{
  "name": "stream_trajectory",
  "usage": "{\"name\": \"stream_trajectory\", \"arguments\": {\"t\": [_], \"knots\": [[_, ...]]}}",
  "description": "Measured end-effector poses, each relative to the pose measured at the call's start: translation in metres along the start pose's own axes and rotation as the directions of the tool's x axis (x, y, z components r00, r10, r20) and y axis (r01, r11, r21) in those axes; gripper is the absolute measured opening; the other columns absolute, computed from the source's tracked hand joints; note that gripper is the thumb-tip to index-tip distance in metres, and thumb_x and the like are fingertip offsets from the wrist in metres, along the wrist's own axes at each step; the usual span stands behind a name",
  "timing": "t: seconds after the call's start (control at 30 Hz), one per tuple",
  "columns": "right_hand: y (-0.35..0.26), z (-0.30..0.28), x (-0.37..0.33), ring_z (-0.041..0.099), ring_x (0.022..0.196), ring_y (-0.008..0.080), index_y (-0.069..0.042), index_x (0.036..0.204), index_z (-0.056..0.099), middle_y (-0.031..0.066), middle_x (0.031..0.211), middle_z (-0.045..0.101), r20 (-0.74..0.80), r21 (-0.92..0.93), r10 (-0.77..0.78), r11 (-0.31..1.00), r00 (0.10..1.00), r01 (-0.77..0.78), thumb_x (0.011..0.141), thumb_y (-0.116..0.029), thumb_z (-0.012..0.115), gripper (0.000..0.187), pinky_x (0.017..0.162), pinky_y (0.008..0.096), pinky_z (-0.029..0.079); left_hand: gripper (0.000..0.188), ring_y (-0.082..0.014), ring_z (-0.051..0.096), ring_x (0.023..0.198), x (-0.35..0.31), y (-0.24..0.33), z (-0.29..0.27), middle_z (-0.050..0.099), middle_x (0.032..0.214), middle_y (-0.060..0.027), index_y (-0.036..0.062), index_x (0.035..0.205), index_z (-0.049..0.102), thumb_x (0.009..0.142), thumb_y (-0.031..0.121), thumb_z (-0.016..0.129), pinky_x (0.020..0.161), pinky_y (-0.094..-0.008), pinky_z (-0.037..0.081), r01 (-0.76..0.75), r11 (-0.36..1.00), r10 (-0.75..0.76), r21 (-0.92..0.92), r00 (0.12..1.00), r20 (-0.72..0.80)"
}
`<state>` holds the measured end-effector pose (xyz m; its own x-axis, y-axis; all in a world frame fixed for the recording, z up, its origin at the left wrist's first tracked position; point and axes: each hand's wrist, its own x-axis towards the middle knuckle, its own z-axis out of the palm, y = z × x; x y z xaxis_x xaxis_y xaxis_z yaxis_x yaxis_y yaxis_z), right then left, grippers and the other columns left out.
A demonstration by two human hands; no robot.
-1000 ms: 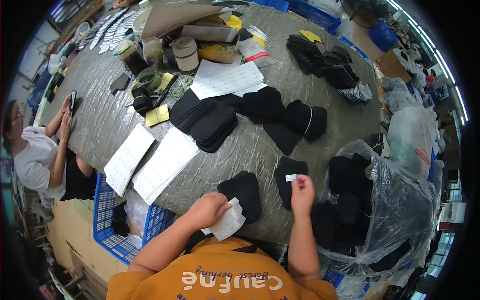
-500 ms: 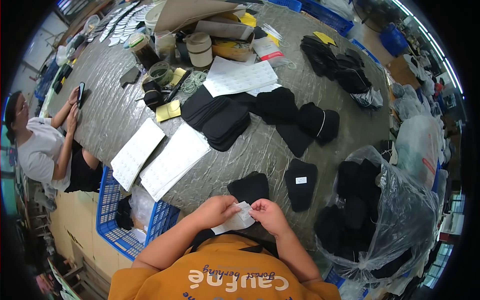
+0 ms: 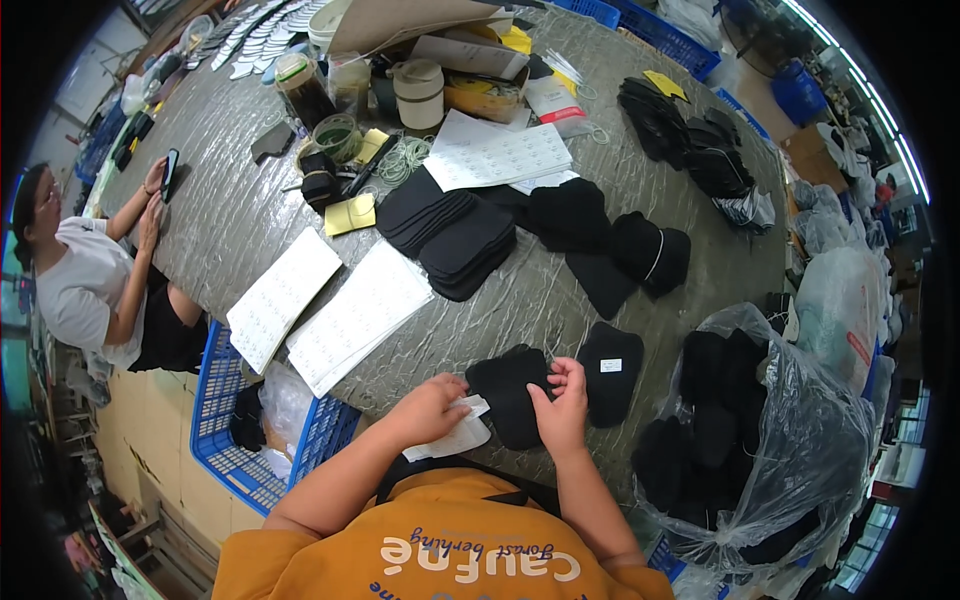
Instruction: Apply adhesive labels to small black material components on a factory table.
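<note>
In my left hand [image 3: 432,408] is a folded sheet of white labels [image 3: 465,432], its fingers closed on the edge, low over the table's near side. A dark, padded-looking black fabric piece [image 3: 508,396] lies flat just beyond it. My right hand [image 3: 562,408] is over that piece's right edge, thumb and forefinger apart; any small sticker on the fingertips is too small to make out. To the right lies a second black piece [image 3: 612,385] of similar shape, with a small white label [image 3: 610,366] stuck on it.
Stacked black pieces [image 3: 465,245] and white printed sheets [image 3: 360,315] lie ahead. Jars and a lidded tub [image 3: 418,95] stand farther back. At right, a clear plastic bag [image 3: 800,430] holds black pieces. A blue crate [image 3: 225,430] sits lower left. At far left, a person [image 3: 95,270] holds a phone.
My right hand has moved off the label sheet, up and right to the black piece. The left hand has shifted slightly left with the sheet, uncovering more of the piece.
</note>
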<state>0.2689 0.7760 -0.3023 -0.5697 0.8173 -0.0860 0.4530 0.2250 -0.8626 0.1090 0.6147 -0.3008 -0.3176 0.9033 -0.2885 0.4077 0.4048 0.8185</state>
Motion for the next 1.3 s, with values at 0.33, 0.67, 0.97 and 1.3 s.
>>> {"name": "stream_trajectory", "arguments": {"t": [0.33,0.67,0.97,1.3], "knots": [[0.019,0.000,0.000,0.053,0.068,0.0091,-0.005,0.119,0.045,0.0038,0.081,0.056,-0.021,0.116,0.174,0.978,0.984,-0.171,0.072,0.008,0.069,0.054,0.064,0.0238,0.048,0.017,-0.0340,0.057,0.098,0.005,0.018,0.007,0.059,0.107,-0.0169,-0.0027,0.085,0.063,0.082,0.014,0.062,0.085,-0.0395,0.047,-0.095,0.993,0.090,0.071,0.994,0.060],[0.017,0.004,-0.012,0.051,0.062,0.0083,0.000,0.098,0.056,0.0017,0.075,0.057,-0.071,0.264,0.075,0.963,0.995,-0.053,0.081,0.000,0.065,0.019,0.059,0.0239,0.046,0.018,-0.0371,0.047,0.121,-0.004,0.038,0.018,0.052,0.127,-0.0213,-0.0033,0.079,0.062,0.079,0.015,0.063,0.098,-0.0447,0.039,-0.382,0.858,0.371,0.344,0.923,0.100],[0.017,0.013,-0.008,0.055,0.062,0.0068,0.002,0.085,0.062,0.0040,0.075,0.061,0.061,0.176,0.151,0.971,0.987,-0.160,0.085,-0.004,0.063,0.006,0.058,0.0234,0.046,0.018,-0.0368,0.045,0.124,-0.001,0.035,0.022,0.052,0.128,-0.0242,-0.0035,0.080,0.062,0.078,0.015,0.061,0.100,-0.0448,0.038,-0.400,0.836,0.375,0.375,0.916,0.142],[0.016,0.018,-0.003,0.057,0.061,0.0081,0.002,0.084,0.063,0.0056,0.073,0.062,0.073,0.174,0.177,0.967,0.982,-0.187,0.084,-0.006,0.065,0.008,0.057,0.0243,0.046,0.019,-0.0367,0.046,0.123,0.000,0.037,0.020,0.052,0.127,-0.0243,-0.0032,0.080,0.061,0.076,0.015,0.061,0.100,-0.0460,0.038,-0.411,0.822,0.378,0.395,0.912,0.161]]}}
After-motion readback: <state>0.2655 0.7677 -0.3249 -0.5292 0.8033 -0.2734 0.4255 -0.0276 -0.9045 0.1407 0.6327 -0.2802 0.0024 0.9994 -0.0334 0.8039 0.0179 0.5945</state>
